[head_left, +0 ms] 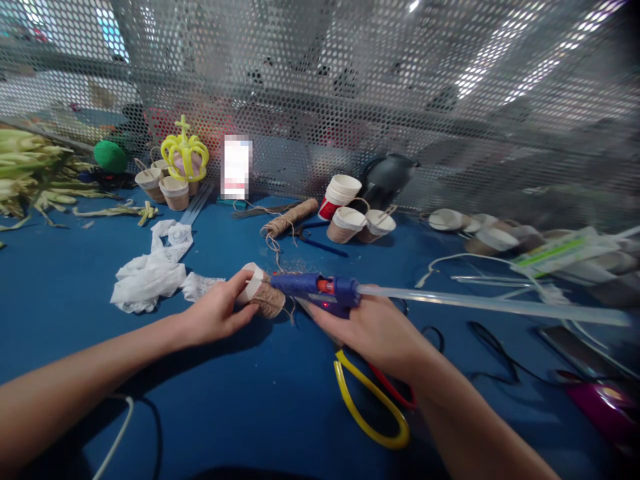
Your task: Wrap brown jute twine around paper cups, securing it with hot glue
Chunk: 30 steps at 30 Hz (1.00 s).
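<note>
My left hand (219, 310) grips a small paper cup (270, 299) tipped on its side, its lower part wrapped in brown twine. In my right hand (376, 327) is a blue hot glue gun (320, 288) with a small red light lit. A long clear glue stick (480, 301) sticks out of its back to the right. The gun's nozzle points left at the twine-covered side of the cup; whether it touches cannot be made out. Loose twine trails near the cup. Beneath my right wrist lie scissors with yellow and red handles (370, 407).
White lace (150, 280) lies left of the cup. Behind are a twine roll (293, 217), blue-handled pliers (323, 247), stacked paper cups (341, 193) and twine-wrapped cups (346, 225). A yellow crown (184, 157), corn husks (30, 167), a bright screen (236, 167), cables and a perforated metal screen (300, 80) surround the blue table.
</note>
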### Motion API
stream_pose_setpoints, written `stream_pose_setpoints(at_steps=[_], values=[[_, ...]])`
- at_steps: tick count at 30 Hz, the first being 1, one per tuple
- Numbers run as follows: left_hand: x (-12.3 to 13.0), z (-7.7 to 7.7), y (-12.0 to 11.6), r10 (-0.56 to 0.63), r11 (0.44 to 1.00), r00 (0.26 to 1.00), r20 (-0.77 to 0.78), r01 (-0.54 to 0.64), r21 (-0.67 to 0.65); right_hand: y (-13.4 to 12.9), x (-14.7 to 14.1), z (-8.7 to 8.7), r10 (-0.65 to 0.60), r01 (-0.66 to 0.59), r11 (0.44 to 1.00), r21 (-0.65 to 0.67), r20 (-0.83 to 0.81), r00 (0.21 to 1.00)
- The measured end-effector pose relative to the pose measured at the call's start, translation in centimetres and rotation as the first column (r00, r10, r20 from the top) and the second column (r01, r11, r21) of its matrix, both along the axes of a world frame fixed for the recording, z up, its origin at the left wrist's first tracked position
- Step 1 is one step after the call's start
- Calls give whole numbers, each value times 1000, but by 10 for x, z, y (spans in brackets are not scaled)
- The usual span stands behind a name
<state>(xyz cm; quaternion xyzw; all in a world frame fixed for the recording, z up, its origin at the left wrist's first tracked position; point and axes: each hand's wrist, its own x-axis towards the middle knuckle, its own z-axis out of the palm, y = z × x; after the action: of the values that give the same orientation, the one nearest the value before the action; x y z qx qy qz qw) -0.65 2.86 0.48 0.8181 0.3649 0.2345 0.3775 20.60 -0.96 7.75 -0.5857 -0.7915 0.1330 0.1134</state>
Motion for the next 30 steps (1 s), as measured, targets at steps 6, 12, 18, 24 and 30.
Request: stream_pose_setpoints(at_steps=[6, 12, 18, 24, 30], values=[[1, 0, 0, -4, 998, 1000, 28, 6, -67, 2, 1, 0, -38, 37, 998, -53, -11, 999], [0, -2, 0, -60, 992, 991, 120, 73, -107, 1, 0, 0, 2, -2, 1000, -13, -21, 1000], [0, -2, 1, -42, 995, 995, 85, 49, -92, 1, 0, -2, 8, -8, 1000, -3, -34, 999], [1, 1, 0, -30, 995, 997, 67, 36, -93, 5, 1, -3, -57, 54, 998, -31, -81, 995], [1, 0, 0, -46, 994, 995, 90, 55, -92, 9, 4, -5, -50, 47, 998, -29, -128, 991]])
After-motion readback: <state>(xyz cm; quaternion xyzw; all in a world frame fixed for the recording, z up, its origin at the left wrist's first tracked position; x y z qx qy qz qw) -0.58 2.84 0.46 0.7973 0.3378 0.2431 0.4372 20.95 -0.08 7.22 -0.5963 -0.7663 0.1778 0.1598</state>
